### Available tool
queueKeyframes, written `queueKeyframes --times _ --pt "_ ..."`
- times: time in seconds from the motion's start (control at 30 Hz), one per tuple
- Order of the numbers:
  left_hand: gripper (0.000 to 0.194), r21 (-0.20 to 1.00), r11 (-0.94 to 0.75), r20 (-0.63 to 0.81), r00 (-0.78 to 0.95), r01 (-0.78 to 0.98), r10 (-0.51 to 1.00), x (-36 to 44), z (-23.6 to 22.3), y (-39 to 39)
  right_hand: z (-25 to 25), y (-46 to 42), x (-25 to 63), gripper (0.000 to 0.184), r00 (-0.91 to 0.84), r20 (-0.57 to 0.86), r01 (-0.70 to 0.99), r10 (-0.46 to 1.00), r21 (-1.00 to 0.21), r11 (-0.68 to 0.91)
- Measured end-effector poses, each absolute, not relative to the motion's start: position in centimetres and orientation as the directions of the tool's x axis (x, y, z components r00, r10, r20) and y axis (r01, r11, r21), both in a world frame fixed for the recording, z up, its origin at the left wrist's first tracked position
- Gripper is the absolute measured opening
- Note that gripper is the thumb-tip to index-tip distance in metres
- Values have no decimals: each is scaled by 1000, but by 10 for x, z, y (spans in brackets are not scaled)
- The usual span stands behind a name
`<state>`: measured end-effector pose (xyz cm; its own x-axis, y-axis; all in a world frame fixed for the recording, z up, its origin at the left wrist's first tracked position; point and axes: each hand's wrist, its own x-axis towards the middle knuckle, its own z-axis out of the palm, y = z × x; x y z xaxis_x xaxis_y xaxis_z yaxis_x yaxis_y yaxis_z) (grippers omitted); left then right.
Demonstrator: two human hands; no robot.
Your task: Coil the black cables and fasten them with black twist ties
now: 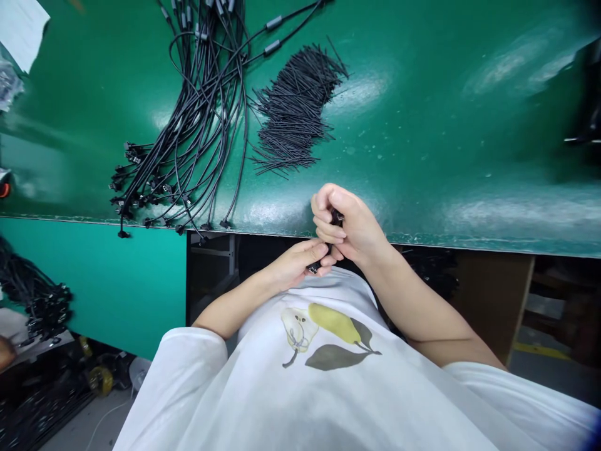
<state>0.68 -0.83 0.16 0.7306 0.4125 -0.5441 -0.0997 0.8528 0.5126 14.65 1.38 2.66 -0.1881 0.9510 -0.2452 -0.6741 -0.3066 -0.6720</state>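
Note:
Just off the near table edge, my two hands are together in front of my shirt. My left hand point(303, 262) pinches a black cable point(313, 267), whose plug end with a metal tip pokes out below the thumb. The fingers of my right hand point(350, 219) are curled around the same dark bundle, and another black end point(337, 217) shows inside its grip. Most of the cable is hidden by the fingers. Beyond my hands lies a pile of short thin black ties point(300, 103). Left of it are many loose black cables point(201, 119) with plugs toward me.
The green table point(436, 138) spans the view, with its near edge by my hands. A white paper point(23, 31) lies at the far left. Another bundle of black cables point(35, 294) is at the lower left, beside a green panel point(131, 282). Dark items point(589, 100) sit at the right edge.

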Motion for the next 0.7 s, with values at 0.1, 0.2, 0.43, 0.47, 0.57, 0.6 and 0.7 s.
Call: queueKeyframes --times 0.1,0.2,0.43,0.47,0.57,0.6,0.7 --pt "51 518 847 -540 724 -118 430 8 1 -9 28 11 151 49 -183 -297 -578 937 -739 -347" --pt "51 547 826 -504 735 -136 455 6 1 -10 33 10 155 44 -203 -368 -521 908 -744 -418" --pt "25 929 230 -368 660 290 655 -5 9 -3 35 10 141 30 -22 -333 -659 943 -704 -265" --pt "23 926 130 -342 641 355 687 -6 11 -2 36 9 138 31 2 -327 -662 945 -709 -245" --pt "20 906 -6 -283 616 423 735 -4 17 -3 40 9 131 33 48 -295 -653 954 -732 -194" --pt "21 907 -5 -276 605 420 747 -3 18 -5 41 9 130 34 49 -287 -651 957 -735 -188" --pt "25 931 70 -272 555 357 786 -2 16 -12 45 10 130 34 5 -296 -656 955 -722 -220"
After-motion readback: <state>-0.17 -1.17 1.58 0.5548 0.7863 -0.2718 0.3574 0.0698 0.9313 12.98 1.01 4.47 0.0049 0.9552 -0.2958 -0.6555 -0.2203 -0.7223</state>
